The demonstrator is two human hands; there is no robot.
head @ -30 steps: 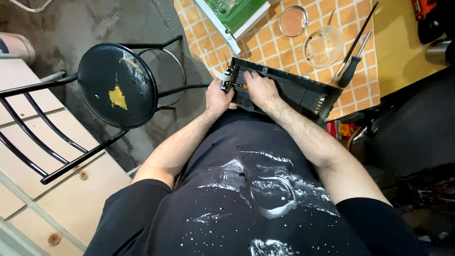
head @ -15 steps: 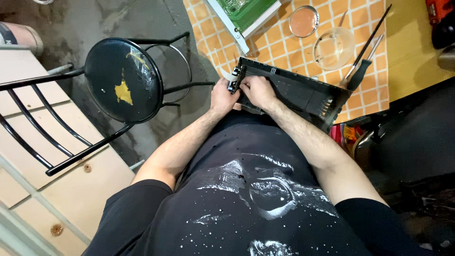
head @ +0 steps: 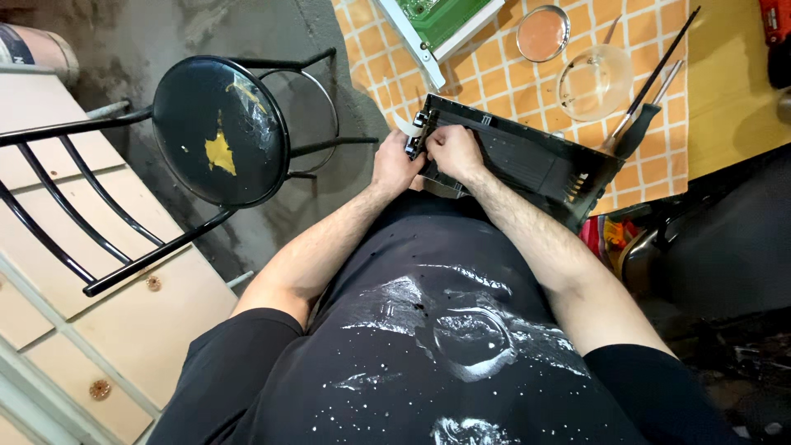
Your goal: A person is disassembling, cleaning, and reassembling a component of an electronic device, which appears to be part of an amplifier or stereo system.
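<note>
Here, near the middle of the frame and slightly above it, both hands meet at the left end of a flat black plastic casing [head: 527,161] that lies tilted across the near edge of the worktop [head: 725,91]. The left hand [head: 394,165] has its fingers curled and clamped around the casing's left corner, where a small metal bracket [head: 418,134] and a pale ribbon strip [head: 404,125] stick out. The right hand [head: 451,151] sits just beside it, touching the casing's top, its fingers bunched together on the corner piece; whether they pinch anything small I cannot tell.

An orange checked cloth [head: 494,70] covers the worktop under the casing. At the top of the frame lie a green circuit board in a white frame [head: 441,21], a round lidded dish [head: 543,33] and a clear glass bowl [head: 595,82]. A thin black rod [head: 659,70] leans across the upper right. A black round stool [head: 221,132] stands at the upper left.
</note>
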